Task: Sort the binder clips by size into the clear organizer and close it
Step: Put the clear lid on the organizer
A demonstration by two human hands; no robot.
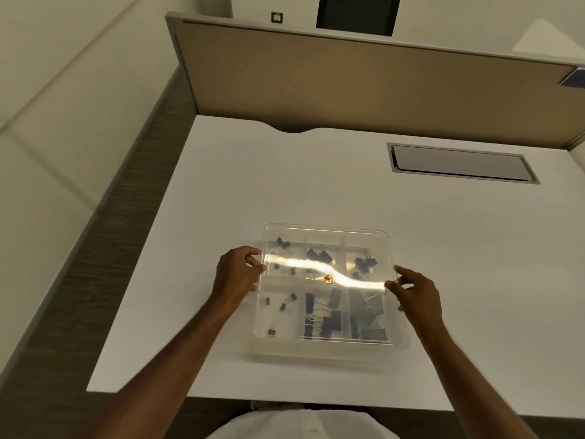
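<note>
The clear organizer (319, 351) rests on the white desk in front of me, with black binder clips (329, 315) spread over its several compartments. A clear lid (329, 231) with a small orange sticker (328, 279) lies over the organizer, and a band of light reflects off it. My left hand (239, 272) pinches the lid's left edge. My right hand (414, 293) pinches its right edge. The smallest clips lie in the left compartments, larger ones toward the right.
The white desk (316, 185) has a grey cable hatch (459, 163) at the back right and a tan partition (348, 80) behind. The desk's left edge drops to a dark floor.
</note>
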